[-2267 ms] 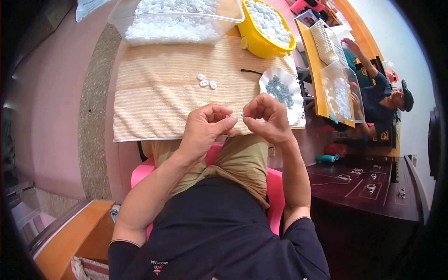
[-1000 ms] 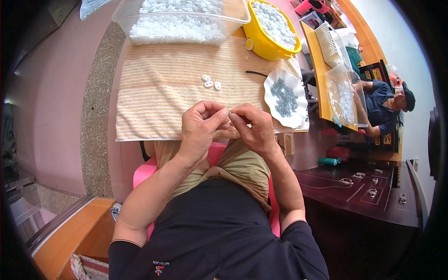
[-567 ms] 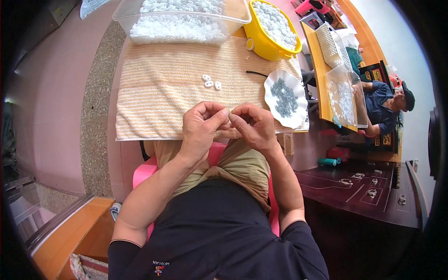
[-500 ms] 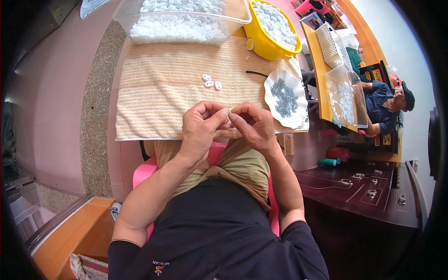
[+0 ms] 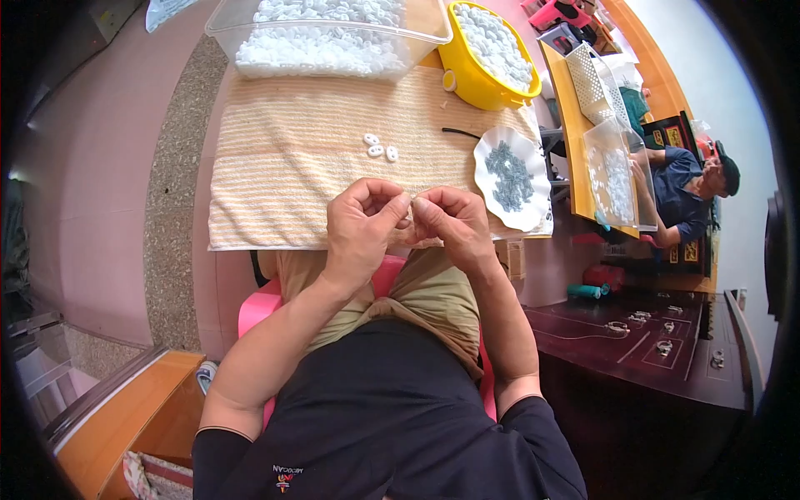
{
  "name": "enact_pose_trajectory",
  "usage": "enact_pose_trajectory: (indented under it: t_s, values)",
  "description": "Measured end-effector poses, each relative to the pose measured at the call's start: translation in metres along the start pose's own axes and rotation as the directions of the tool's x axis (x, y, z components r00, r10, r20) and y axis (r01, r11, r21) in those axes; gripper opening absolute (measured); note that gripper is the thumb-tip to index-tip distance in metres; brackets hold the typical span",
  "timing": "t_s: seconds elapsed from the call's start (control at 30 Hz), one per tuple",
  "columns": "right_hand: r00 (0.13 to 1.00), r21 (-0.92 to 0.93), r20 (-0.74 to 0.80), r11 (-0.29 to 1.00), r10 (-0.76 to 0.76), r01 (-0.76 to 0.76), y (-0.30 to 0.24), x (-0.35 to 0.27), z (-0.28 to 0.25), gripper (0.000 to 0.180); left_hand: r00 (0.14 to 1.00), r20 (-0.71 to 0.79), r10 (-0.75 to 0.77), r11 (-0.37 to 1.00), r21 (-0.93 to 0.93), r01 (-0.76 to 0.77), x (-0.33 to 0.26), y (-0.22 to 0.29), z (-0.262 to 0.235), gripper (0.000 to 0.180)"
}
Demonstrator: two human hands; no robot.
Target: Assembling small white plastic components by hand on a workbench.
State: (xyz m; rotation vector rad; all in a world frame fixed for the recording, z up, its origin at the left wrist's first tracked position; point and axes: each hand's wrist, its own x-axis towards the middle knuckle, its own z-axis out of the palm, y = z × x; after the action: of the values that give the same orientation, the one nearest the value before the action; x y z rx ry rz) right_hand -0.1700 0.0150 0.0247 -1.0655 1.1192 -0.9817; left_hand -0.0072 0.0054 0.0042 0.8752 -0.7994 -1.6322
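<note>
My left hand [image 5: 365, 227] and my right hand [image 5: 458, 227] meet over the near edge of the towel-covered table, thumbs and forefingers pinched tip to tip. Whatever sits between those fingertips is too small and covered to make out. Just beyond my hands, a small group of white oval pieces with holes [image 5: 376, 151] lies on the striped towel [image 5: 283, 167]. To the right of my right hand, a white plate with a wavy rim [image 5: 533, 218] bears many small grey-blue pieces [image 5: 509, 177].
At the back stand a clear plastic bin [image 5: 429, 58] full of white pieces and a yellow basin [image 5: 467, 79], also full. A thin black stick [image 5: 460, 131] lies by the plate. To the right, a person in a dark cap [image 5: 687, 183] works at another table with a clear tray [image 5: 612, 175].
The fingertips of my right hand have shifted slightly, still pinched against my left. The view has moved a little; the pieces on the towel stay where they were.
</note>
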Motion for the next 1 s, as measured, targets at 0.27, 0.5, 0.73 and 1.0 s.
enact_pose_trajectory:
  t_s: [0.27, 0.5, 0.73, 1.0]
  values:
    - [1.000, -0.028, 0.004, 1.000, -0.013, 0.013, 0.0001, 0.0018, -0.0037, 0.016, 0.997, 0.034, 0.070, 0.994, 0.083, -0.072, 0.0015, -0.0005, 0.0008, 0.007]
    - [0.989, -0.218, 0.043, 0.965, -0.138, 0.144, 0.0057, 0.0059, -0.0054, 0.011, 0.998, 0.051, 0.042, 0.999, 0.029, -0.043, 0.0057, 0.0009, -0.0005, 0.006]
    - [0.987, -0.343, 0.081, 0.926, -0.140, 0.159, 0.0029, 0.0015, -0.0066, 0.012, 0.998, 0.053, 0.036, 0.994, 0.104, -0.041, 0.0050, -0.0032, -0.0032, 0.007]
    - [1.000, -0.162, 0.028, 0.987, -0.009, 0.014, 0.0075, 0.0035, -0.0090, 0.018, 0.999, 0.037, 0.033, 0.988, 0.150, -0.038, 0.0028, 0.0026, 0.0006, 0.005]
